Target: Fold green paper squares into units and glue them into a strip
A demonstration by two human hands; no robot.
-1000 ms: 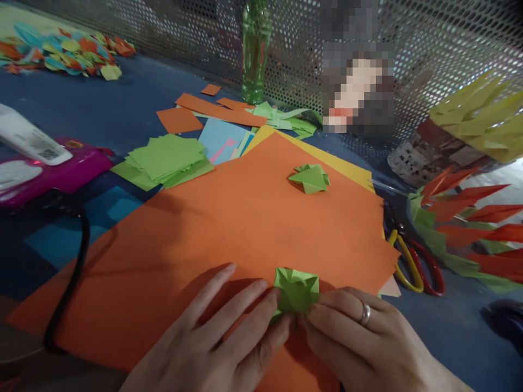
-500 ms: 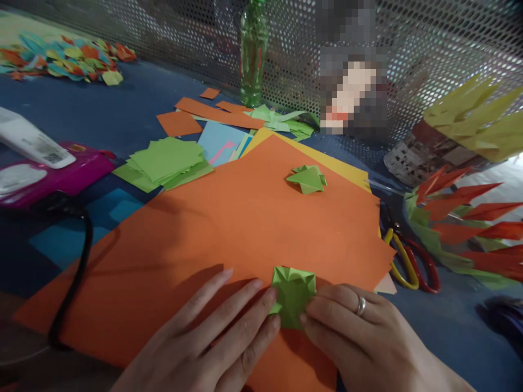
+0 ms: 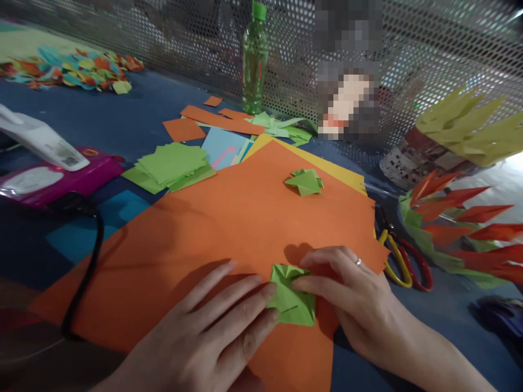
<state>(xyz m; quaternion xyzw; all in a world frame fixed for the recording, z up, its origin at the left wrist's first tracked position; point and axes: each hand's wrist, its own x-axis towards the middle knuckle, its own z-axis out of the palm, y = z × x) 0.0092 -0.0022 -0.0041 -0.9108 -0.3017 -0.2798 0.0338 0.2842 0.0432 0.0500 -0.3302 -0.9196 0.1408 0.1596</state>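
A small square of folded green paper [image 3: 295, 305] lies on the large orange sheet [image 3: 229, 218], with creases showing across it. My left hand [image 3: 220, 321] rests flat with its fingers spread, and its fingertips touch the left edge of the green square. At the square's upper right edge, my right hand [image 3: 347, 288] pinches the paper between thumb and fingers. A ring shows on one finger of this hand. Farther up on the orange sheet sits another folded green paper piece [image 3: 306, 182], apart from both hands.
A stack of green paper squares [image 3: 174, 166] lies left of the orange sheet. A white-and-magenta device [image 3: 61, 174] with a black cable stands at far left. Scissors [image 3: 402, 261] lie on the right, beside a spiky orange-and-green paper piece [image 3: 457, 228]. A green bottle [image 3: 254, 62] stands behind.
My right hand has shifted up from the square's lower right side to its upper right edge. My left hand keeps nearly the same place at the left edge.
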